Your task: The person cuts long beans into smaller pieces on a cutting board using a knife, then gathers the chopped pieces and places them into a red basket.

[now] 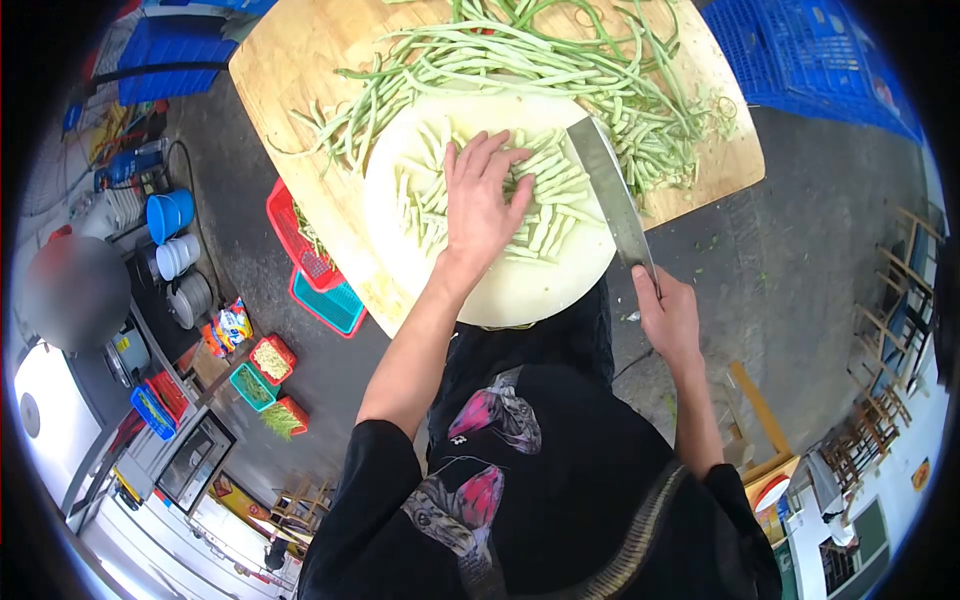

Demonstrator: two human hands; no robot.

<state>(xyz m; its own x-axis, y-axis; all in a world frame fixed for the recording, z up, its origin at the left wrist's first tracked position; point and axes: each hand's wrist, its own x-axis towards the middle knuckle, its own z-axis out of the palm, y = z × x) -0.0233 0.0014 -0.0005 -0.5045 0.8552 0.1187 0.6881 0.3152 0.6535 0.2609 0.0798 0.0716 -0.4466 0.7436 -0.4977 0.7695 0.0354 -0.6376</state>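
A round white cutting board (500,290) lies on the wooden table, with cut pieces of long green beans (548,190) spread over it. My left hand (485,195) rests on these pieces, palm down with its fingers stretched out. In my right hand (667,312) is the handle of a cleaver (615,195). Its broad blade points away from me along the board's right edge, beside the cut beans. Whole long beans (510,60) lie heaped behind the board, and more cut pieces (650,140) are piled to its right on the table.
The wooden table (285,75) has angled edges. Below its left side are a red basket (290,235) and a teal basket (335,305). Blue crates (800,60) stand at the back right. Buckets (170,215) and small vegetable baskets (255,385) sit on the floor leftward. A person is at far left.
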